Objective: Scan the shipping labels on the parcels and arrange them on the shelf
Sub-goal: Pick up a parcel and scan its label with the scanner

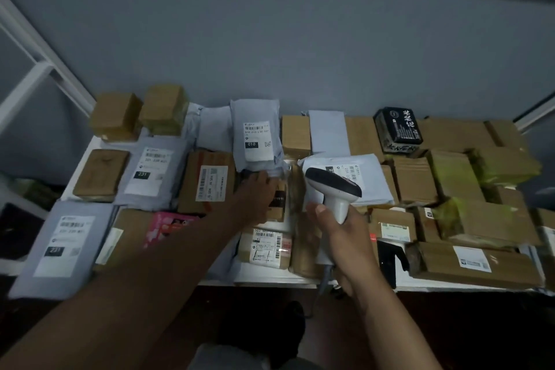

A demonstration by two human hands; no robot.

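Many parcels lie close together on the white shelf (261, 275), seen in the single head view, and I take the barcode scanner (333, 189) as the landmark. The right hand (345, 246) is wrapped around its handle, with the head of the scanner pointing away from the person, over the middle of the pile. Just left of the scanner, the left hand (255, 194) reaches onto a small brown parcel (277, 200); its fingers lie on or around the parcel, but motion blur hides whether they grasp it or only touch, so I cannot tell the grip. Behind this hand leans a grey mailer bag (256, 137) with a label marked 010. Directly behind the scanner head lies a white mailer (354, 180) with its label up. Far left of the scanner are two grey bags labelled 231, and to its right many brown cartons are stacked.

I judge the work is in the middle: many parcels already sit on the shelf in rough rows, but which labels were scanned cannot be seen, and the central pile looks unsorted.
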